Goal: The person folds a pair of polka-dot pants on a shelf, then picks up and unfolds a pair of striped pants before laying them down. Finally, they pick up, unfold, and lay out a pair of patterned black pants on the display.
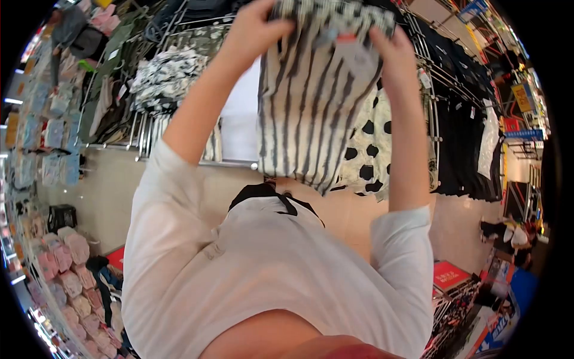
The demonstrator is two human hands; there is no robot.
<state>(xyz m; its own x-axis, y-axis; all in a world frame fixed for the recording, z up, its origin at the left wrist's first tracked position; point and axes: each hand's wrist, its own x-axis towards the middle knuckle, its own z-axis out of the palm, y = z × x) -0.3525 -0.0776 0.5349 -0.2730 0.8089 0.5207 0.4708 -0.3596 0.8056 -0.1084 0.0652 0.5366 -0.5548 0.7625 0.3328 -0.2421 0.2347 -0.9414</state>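
Cream trousers with dark wavy stripes (308,119) hang from both hands by their gathered top, at the far side of the view. My left hand (260,29) is closed on the upper left corner, thumb across the cloth. On the upper right edge, my right hand (391,51) grips the same trousers, slightly blurred. A pale tag with a red mark (353,51) lies near the waistband. Partly behind the trousers, a cream garment with black spots (373,155) hangs to the right. A white flat surface (241,119) shows to their left.
Folded black-and-white patterned clothes (164,81) are piled on the metal rack (233,163) at left. Dark trousers (460,143) hang at right. Green garments (107,107) hang further left. Packaged goods (66,257) line the left side. A red sign (449,275) stands behind at right.
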